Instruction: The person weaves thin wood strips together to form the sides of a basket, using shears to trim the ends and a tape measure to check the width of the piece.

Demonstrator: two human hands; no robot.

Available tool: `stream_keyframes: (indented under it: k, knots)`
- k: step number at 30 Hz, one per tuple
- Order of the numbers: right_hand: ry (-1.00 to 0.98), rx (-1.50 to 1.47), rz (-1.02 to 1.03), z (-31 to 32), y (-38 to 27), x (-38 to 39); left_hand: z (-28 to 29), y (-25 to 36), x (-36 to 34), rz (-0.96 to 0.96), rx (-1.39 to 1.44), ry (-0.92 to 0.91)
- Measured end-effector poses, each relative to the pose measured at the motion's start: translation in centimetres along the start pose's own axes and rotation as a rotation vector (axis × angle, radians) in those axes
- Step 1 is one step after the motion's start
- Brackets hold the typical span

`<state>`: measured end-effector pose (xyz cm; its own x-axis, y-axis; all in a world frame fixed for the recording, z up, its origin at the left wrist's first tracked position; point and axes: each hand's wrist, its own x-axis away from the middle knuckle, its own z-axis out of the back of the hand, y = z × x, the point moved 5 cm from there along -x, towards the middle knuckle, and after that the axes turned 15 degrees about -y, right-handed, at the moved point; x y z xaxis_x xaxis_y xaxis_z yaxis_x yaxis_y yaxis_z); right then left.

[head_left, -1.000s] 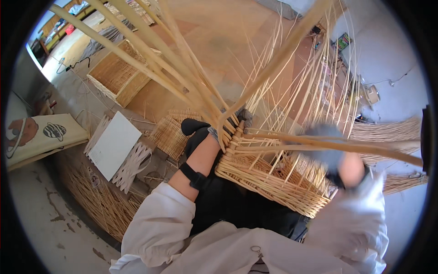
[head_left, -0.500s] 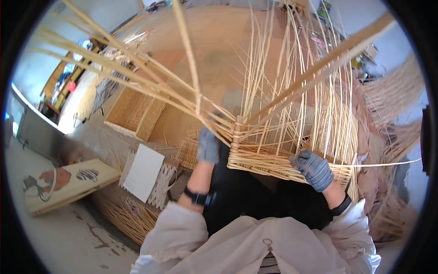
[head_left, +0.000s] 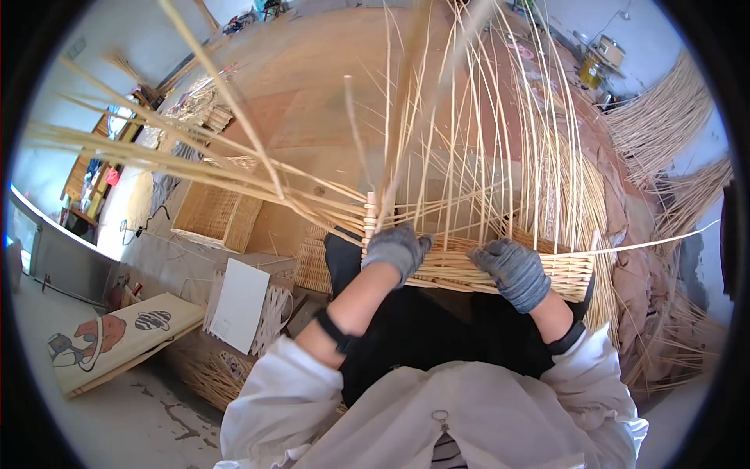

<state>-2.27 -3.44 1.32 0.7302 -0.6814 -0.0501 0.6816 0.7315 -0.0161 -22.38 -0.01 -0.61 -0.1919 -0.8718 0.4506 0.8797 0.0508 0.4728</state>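
A half-woven wicker basket (head_left: 574, 273) lies across my lap, its upright stakes (head_left: 512, 117) rising from the low woven wall. My left hand (head_left: 397, 252), in a grey glove, is closed over the near wall beside the left corner post (head_left: 369, 213). My right hand (head_left: 512, 272), gloved too, has its fingers curled over the same wall farther right. The fingertips of both hands are partly hidden by the weave and the gloves. Long loose rods (head_left: 156, 160) fan out to the left from the corner. One thin rod (head_left: 660, 241) sticks out past the right end.
A finished rectangular wicker tray (head_left: 205, 223) stands on the floor to the left, with a small woven panel (head_left: 311, 262) nearer me. A white board (head_left: 238, 301) and a printed bench top (head_left: 129, 340) are at lower left. Bundles of rods (head_left: 664, 117) lean along the right wall.
My left hand has moved from outside the left corner onto the near wall. My right hand has shifted slightly left along it. The basket and its rods now appear farther left.
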Motion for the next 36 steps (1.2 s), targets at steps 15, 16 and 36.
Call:
stream_keyframes:
  k: [15, 16, 36]
  knots:
    - [0.161, -0.015, 0.045, 1.3, 0.8, 0.0, -1.2, -1.4, -1.4, -0.226, 0.319, -0.225]
    - [0.238, 0.017, 0.013, 2.4, 0.2, 0.9, -1.2, -1.9, -1.6, -0.207, 0.288, -0.177]
    - [0.671, -1.432, -0.539, -2.0, 8.7, -3.2, -3.9, -5.0, -4.7, -0.025, 0.304, -0.031]
